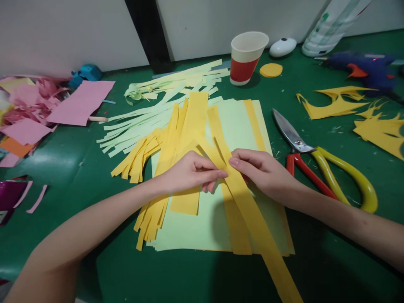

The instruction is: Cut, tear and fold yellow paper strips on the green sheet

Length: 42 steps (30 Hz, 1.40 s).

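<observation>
My right hand (260,168) pinches a long yellow paper strip (252,210), which slants down past the table's near edge of view. My left hand (195,170) is closed, thumb and fingertips together, at the strip's left edge. Near the fingers the strip's upper end parts into two narrow lengths. Underneath lies a stack of pale green paper sheets (189,233) with yellow strips on it. A wide yellow strip (197,113) and a bundle of thin yellow strips (168,155) lie to the left of my hands. The fingertips of my right hand are partly hidden behind the strip.
Right of the stack lie scissors (301,145) with red and yellow handles, yellow scraps (334,105) and a blue glue gun (362,67). A paper cup (246,61) stands behind. Pale green fringed strips (135,126) lie behind left, and pink paper (82,103) is piled far left.
</observation>
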{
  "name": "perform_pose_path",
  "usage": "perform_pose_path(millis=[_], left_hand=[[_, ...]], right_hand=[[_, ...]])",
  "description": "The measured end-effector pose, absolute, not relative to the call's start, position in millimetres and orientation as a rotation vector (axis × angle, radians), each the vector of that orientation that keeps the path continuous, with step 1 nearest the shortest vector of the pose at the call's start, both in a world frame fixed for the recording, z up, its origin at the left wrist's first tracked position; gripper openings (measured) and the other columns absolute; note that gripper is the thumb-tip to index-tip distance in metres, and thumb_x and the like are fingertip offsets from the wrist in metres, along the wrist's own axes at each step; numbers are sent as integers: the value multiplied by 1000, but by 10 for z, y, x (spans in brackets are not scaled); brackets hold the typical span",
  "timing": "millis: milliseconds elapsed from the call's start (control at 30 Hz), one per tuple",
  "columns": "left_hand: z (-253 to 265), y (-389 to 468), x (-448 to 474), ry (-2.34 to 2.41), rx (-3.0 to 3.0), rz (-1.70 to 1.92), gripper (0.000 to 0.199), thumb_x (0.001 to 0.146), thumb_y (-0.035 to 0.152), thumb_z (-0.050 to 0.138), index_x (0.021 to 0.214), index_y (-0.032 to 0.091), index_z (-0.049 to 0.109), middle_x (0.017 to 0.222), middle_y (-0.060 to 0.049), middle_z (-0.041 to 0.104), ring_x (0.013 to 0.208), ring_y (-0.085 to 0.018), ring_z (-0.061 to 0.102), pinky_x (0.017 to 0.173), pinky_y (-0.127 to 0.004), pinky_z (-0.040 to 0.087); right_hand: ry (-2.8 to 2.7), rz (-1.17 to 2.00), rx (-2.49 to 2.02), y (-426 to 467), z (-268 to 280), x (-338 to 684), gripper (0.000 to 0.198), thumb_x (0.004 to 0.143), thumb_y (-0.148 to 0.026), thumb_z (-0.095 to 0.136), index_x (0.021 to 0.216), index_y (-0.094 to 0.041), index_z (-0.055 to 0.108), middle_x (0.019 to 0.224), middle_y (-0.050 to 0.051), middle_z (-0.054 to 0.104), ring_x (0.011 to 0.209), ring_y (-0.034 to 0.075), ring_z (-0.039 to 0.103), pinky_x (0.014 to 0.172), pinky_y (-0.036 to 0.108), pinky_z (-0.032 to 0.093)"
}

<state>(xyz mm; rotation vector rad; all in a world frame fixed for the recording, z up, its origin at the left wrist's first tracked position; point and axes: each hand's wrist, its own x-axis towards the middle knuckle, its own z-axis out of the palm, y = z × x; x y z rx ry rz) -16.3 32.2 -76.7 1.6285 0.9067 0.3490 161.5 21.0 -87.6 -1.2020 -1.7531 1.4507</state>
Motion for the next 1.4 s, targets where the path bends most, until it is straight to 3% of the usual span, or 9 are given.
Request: perform_pose_path(millis=[367, 667, 967, 1167, 1400], left_hand=[[-774, 328, -167, 910, 1599, 418, 37, 81, 27, 54, 47, 12, 57, 43, 2, 53, 40, -4, 48, 47, -16, 41], [-779, 318, -164, 891, 1598, 388, 26, 77, 28, 58, 56, 12, 58, 49, 2, 57, 44, -5, 49, 44, -15, 39], [-778, 326, -162, 923, 1651, 401, 32, 80, 27, 55, 52, 12, 58, 51, 0, 58, 46, -6, 50, 48, -17, 40], [-775, 318, -168, 915, 1682, 287, 31, 78, 32, 57, 54, 12, 58, 45, 3, 48, 38, -4, 31, 38, -20, 25], [-805, 316, -193, 940, 1701, 305, 40, 77, 39, 57, 46, 13, 53, 40, 3, 39, 39, -6, 30, 40, -24, 22]], right_hand=[[-1666, 1430, -1221, 214, -885, 1613, 29, 84, -31, 42, 57, -21, 40, 48, -4, 35, 44, 9, 35, 44, 24, 27], [-1780, 1380, -1201, 207, -854, 1617, 25, 82, -30, 43, 59, -19, 41, 56, -3, 35, 53, 10, 33, 47, 23, 28], [-1708, 1437, -1187, 198, -887, 1611, 25, 86, -31, 40, 64, -19, 42, 49, -6, 36, 46, 7, 34, 45, 21, 28], [-1876, 1404, -1118, 208, -884, 1625, 25, 86, -29, 40, 64, -18, 43, 58, -4, 37, 54, 8, 34, 48, 22, 28], [-1845, 1401, -1172, 211, -882, 1634, 26, 86, -30, 40, 63, -19, 41, 57, -4, 36, 54, 9, 34, 50, 23, 28]])
